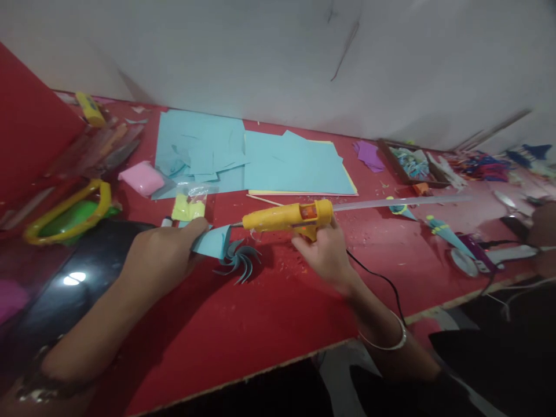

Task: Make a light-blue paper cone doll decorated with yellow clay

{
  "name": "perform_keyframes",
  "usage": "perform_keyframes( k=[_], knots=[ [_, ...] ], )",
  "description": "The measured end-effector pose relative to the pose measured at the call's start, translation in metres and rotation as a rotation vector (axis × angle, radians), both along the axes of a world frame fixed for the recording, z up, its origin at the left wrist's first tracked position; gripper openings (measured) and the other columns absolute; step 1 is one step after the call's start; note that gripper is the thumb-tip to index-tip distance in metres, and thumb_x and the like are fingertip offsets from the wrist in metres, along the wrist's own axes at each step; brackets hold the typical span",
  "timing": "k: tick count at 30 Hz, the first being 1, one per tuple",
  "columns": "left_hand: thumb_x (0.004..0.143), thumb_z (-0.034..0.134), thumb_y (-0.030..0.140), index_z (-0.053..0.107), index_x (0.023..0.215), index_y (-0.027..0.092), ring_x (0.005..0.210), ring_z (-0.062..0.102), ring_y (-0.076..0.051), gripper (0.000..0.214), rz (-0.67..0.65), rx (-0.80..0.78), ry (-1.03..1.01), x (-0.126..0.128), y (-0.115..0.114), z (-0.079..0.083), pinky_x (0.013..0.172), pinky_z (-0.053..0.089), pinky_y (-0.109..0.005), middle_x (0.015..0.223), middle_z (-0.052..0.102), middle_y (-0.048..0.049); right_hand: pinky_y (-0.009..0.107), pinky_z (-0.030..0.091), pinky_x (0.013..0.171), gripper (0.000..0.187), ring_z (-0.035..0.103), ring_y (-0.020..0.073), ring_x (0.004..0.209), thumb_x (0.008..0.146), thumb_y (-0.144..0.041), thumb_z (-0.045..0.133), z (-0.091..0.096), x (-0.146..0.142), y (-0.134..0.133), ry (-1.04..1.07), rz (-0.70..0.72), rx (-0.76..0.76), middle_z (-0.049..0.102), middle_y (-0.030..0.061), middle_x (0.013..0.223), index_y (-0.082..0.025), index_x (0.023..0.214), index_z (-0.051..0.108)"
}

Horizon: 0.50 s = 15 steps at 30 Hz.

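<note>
My left hand (167,249) is closed on a light blue paper cone (212,242), its wide end turned to the right. In my right hand (325,255) is a yellow glue gun (278,217), with a long clear glue stick (399,202) sticking out of its back. The gun's metal nozzle is at the cone's open rim; whether they touch I cannot tell. Just below the rim, a dark blue-grey paper piece with curled strips (238,260) lies on the red table (260,324).
Blue paper sheets (299,162) lie along the wall. A pink packet (142,178), a small bag of yellow pieces (189,207) and yellow-handled scissors (69,214) are at left. Finished-looking blue cones (449,234), a brown tray (414,165) and another person's hand (542,237) are at right.
</note>
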<state>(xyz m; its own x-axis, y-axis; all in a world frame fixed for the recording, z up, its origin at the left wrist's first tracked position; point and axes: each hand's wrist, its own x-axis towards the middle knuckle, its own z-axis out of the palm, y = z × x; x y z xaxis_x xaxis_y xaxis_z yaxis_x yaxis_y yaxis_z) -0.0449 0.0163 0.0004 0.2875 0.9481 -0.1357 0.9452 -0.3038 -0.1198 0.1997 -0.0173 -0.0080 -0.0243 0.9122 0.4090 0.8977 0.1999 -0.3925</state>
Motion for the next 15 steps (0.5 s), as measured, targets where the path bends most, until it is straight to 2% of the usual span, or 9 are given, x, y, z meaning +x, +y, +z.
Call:
perform_keyframes(
  k=[4,7,12,15],
  knots=[
    [0.074,0.036,0.035,0.055,0.095,0.023,0.057,0.055,-0.026,0.03,0.015,0.014,-0.067,-0.003,0.0,-0.002,0.05,0.026,-0.029,0.061,0.054,-0.0057,0.036,0.047,0.065,0.019,0.055,0.0205,0.073,0.074,-0.025,0.049,0.004,0.005,0.005,0.011,-0.094,0.046,0.058,0.0088,0.082,-0.018,0.089,0.059],
    [0.074,0.034,0.036,0.053,0.092,0.025,0.054,0.054,-0.025,0.028,0.02,0.056,-0.117,-0.005,0.0,-0.005,0.05,0.026,-0.029,0.058,0.051,-0.0052,0.038,0.047,0.072,0.022,0.054,0.0221,0.079,0.075,-0.031,0.054,0.009,0.02,0.012,0.002,-0.219,0.097,0.055,0.0085,0.081,-0.016,0.091,0.058],
    [0.071,0.034,0.036,0.048,0.089,0.025,0.056,0.056,-0.028,0.026,0.055,0.039,-0.129,-0.002,0.002,-0.005,0.048,0.025,-0.03,0.058,0.051,-0.0061,0.045,0.042,0.084,0.031,0.05,0.0273,0.096,0.076,-0.037,0.054,0.01,0.066,0.025,-0.014,-0.49,0.21,0.054,0.0127,0.096,-0.014,0.097,0.055],
    [0.074,0.031,0.044,0.045,0.093,0.025,0.057,0.057,-0.03,0.03,0.115,0.022,-0.173,0.002,0.002,-0.004,0.048,0.027,-0.031,0.058,0.051,-0.0061,0.046,0.04,0.089,0.037,0.048,0.0287,0.102,0.077,-0.032,0.05,0.002,0.095,0.03,-0.014,-0.593,0.192,0.051,0.0168,0.104,-0.009,0.107,0.049]
  ],
)
